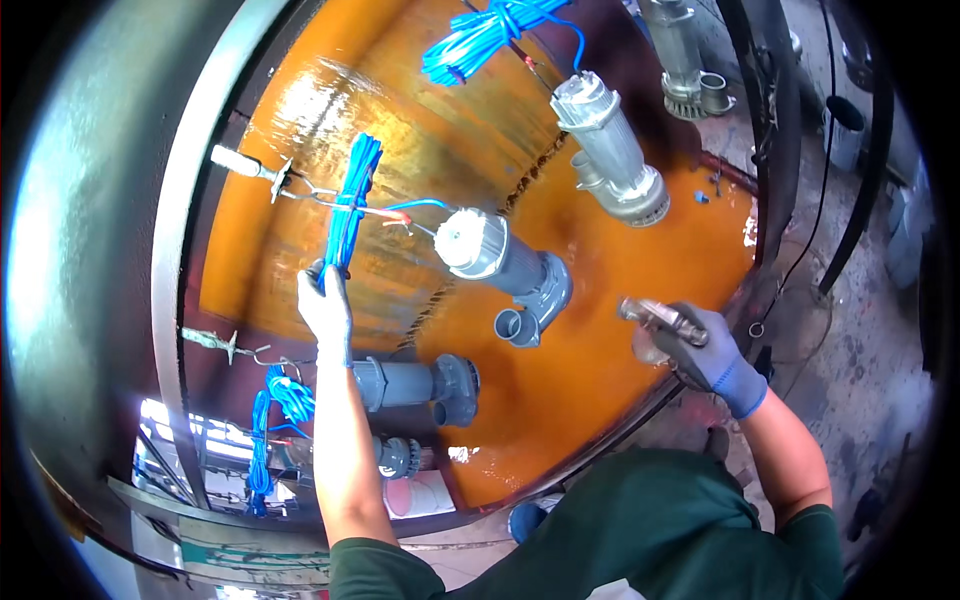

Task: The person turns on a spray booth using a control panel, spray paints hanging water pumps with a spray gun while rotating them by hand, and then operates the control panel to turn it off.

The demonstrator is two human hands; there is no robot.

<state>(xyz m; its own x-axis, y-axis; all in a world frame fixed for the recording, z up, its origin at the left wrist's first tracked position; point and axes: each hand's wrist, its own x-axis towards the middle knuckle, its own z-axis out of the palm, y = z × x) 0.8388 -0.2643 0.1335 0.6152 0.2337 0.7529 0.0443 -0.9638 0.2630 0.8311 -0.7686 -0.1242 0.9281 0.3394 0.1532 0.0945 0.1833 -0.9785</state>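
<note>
A coiled bundle of blue cable hangs from a hooked wire, and my left hand, in a light glove, is closed around its lower end. From the bundle a blue lead runs to a grey submersible pump, which hangs tilted, its round outlet facing me. My right hand, in a grey-blue glove, grips a metal spray gun to the right of that pump and apart from it. The gun's nozzle end points left; its lower part is blurred.
Another pump hangs farther right beneath a blue cable bundle. A darker grey pump hangs near my left forearm. Orange-coated booth walls stand behind them. Beyond the booth's right edge are a further pump and a stained concrete floor.
</note>
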